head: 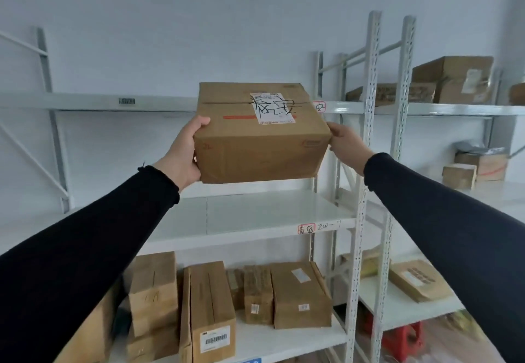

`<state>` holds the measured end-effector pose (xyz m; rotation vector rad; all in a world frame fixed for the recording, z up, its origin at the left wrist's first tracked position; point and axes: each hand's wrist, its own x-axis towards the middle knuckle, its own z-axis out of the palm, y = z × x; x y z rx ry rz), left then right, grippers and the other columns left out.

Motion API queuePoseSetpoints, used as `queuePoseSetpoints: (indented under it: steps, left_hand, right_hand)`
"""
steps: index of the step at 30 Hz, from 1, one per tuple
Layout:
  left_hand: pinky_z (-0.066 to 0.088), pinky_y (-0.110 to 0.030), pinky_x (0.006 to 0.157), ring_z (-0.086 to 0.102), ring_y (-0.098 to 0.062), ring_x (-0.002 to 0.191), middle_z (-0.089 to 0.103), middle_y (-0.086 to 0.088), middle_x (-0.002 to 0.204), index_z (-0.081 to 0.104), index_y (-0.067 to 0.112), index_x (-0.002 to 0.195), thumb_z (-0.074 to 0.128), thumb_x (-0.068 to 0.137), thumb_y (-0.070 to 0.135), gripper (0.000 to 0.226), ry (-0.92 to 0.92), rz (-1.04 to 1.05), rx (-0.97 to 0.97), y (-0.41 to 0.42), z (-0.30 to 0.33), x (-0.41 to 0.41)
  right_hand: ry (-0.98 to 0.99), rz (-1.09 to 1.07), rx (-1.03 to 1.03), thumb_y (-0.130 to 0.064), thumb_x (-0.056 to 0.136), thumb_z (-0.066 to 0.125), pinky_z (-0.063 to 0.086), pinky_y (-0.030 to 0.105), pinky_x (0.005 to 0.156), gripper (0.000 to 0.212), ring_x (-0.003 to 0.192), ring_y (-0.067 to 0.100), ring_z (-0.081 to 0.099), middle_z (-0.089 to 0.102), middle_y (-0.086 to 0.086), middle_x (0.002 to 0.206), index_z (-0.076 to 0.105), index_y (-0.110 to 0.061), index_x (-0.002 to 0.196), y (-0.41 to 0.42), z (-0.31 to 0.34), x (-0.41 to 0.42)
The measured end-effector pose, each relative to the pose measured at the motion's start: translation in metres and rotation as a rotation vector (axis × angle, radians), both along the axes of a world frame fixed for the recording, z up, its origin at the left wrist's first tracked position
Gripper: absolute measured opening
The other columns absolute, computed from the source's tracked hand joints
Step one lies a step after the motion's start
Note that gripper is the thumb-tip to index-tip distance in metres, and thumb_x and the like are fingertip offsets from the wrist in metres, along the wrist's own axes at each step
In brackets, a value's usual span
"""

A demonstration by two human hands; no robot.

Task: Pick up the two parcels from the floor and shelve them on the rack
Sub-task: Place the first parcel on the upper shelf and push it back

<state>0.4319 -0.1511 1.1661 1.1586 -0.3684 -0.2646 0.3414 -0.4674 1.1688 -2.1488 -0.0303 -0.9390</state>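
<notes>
A brown cardboard parcel [260, 146], with a white label and black handwriting on its top, is held in the air in front of the white metal rack [358, 192]. My left hand [184, 155] grips its left side and my right hand [345, 142] grips its right side. The parcel hangs above the bare middle shelf [255, 217] and in front of the upper shelf beam [113, 102]. I see no second parcel on the floor in this view.
Several cardboard boxes [301, 294] stand on the lower shelf below. A second rack [403, 135] to the right carries boxes [454, 78] on its upper, middle and lower shelves. A red stool [403, 340] stands on the floor at lower right.
</notes>
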Motion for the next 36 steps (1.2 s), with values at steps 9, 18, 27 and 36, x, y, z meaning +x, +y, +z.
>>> queuePoseSetpoints:
  steps: [9, 18, 27, 36]
  left_hand:
    - [0.054, -0.051, 0.09, 0.066, -0.026, 0.123, 0.07, 0.003, 0.109, 0.068, 0.032, 0.087, 0.075, 0.069, 0.053, 0.028, -0.087, -0.013, -0.035, -0.031, 0.059, 0.08]
    - [0.052, -0.055, 0.087, 0.068, -0.026, 0.117, 0.069, 0.002, 0.114, 0.066, 0.032, 0.093, 0.076, 0.061, 0.055, 0.041, -0.198, 0.005, 0.01, -0.093, 0.118, 0.146]
    - [0.046, -0.059, 0.094, 0.069, -0.027, 0.114, 0.069, 0.007, 0.136, 0.063, 0.033, 0.091, 0.079, 0.053, 0.053, 0.046, -0.239, 0.024, 0.016, -0.135, 0.164, 0.222]
    - [0.046, -0.063, 0.09, 0.067, -0.03, 0.115, 0.068, 0.004, 0.137, 0.063, 0.032, 0.095, 0.077, 0.056, 0.054, 0.047, -0.327, 0.031, 0.008, -0.181, 0.201, 0.3]
  right_hand:
    - [0.022, -0.232, -0.226, -0.024, 0.1, 0.045, 0.049, 0.034, 0.086, 0.031, 0.095, 0.018, 0.064, 0.07, 0.003, 0.113, 0.067, -0.022, 0.123, -0.038, 0.043, 0.065]
    - [-0.001, -0.305, -0.295, -0.02, 0.098, 0.043, 0.045, 0.033, 0.092, 0.036, 0.107, 0.022, 0.061, 0.067, 0.004, 0.122, 0.063, -0.019, 0.128, -0.101, 0.081, 0.123]
    - [0.035, -0.4, -0.415, -0.023, 0.099, 0.047, 0.044, 0.032, 0.095, 0.035, 0.111, 0.021, 0.059, 0.064, 0.004, 0.126, 0.06, -0.018, 0.131, -0.149, 0.109, 0.19]
    - [0.108, -0.507, -0.57, -0.017, 0.099, 0.047, 0.045, 0.036, 0.098, 0.031, 0.109, 0.026, 0.059, 0.064, 0.008, 0.126, 0.065, -0.013, 0.123, -0.18, 0.147, 0.259]
